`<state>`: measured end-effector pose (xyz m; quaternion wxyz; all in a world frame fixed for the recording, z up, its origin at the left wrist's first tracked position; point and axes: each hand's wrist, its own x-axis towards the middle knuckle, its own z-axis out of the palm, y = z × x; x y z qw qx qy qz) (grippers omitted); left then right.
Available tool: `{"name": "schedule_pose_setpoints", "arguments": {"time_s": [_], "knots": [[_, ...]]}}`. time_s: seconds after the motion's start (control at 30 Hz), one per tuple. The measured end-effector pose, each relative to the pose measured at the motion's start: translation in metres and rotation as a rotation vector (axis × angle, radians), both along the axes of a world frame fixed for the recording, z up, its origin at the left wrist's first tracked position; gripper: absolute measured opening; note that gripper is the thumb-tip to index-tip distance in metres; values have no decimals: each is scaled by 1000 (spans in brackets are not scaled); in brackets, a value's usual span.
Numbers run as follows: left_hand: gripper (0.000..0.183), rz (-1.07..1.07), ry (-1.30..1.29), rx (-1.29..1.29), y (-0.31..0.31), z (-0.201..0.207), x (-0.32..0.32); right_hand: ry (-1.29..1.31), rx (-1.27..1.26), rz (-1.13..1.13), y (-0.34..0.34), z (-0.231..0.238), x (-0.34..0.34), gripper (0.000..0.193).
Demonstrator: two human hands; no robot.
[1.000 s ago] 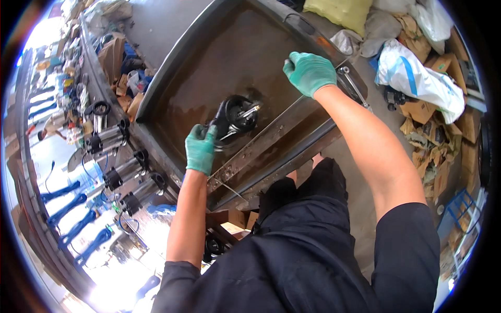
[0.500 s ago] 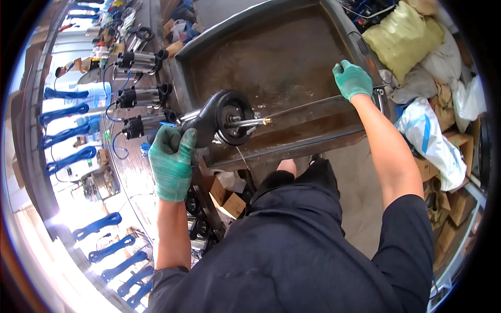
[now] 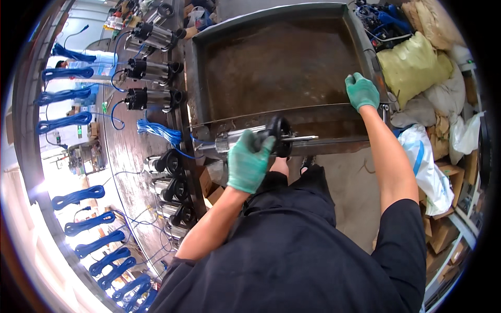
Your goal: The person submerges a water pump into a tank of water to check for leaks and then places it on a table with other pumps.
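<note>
My left hand [image 3: 245,164], in a green glove, is closed round the metal body of a submersible pump [image 3: 225,142]. The pump lies roughly level over the near edge of the tank [image 3: 282,65], its black round end [image 3: 281,133] to the right. A thin metal rod with a pointed tip [image 3: 308,138] sticks out from that end. A blue cable [image 3: 159,130] runs in a bundle on the bench at the pump's left. My right hand [image 3: 363,93], also gloved in green, is above the tank's right side, fingers curled; what they hold, if anything, is hidden. Beside its wrist is a small metal fitting [image 3: 385,109].
Several similar pumps stand or lie along the bench [image 3: 122,156] at left. Coiled blue cables [image 3: 78,197] hang in a row at the far left. Yellow and white sacks [image 3: 415,68] and cardboard boxes [image 3: 443,232] crowd the right. The tank holds brownish water.
My left hand has carried the pump to the right, and its black end has turned away from me. My right hand stays near the tank's right side. The whole view has shifted a little.
</note>
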<state>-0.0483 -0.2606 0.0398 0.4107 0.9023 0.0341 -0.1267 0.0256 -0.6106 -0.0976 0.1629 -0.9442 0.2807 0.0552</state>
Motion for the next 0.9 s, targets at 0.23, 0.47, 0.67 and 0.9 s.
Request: {"name": "schedule_pose_setpoints", "arguments": {"time_s": [0.23,0.47,0.67,0.9], "knots": [[26,57,74,-117,-43,-22,2,-21,-28,-3,3,2,-1,42],[28,-87,102,-217,-4,-13,2,-27,-25,-3,1,-3,-1,44],[39,-77,-392,468,163,-36,42,-136,107,-12,-5,-8,-2,42],[33,-350,-116,194,246,-84,64,-415,671,365,135,83,-25,27]]}}
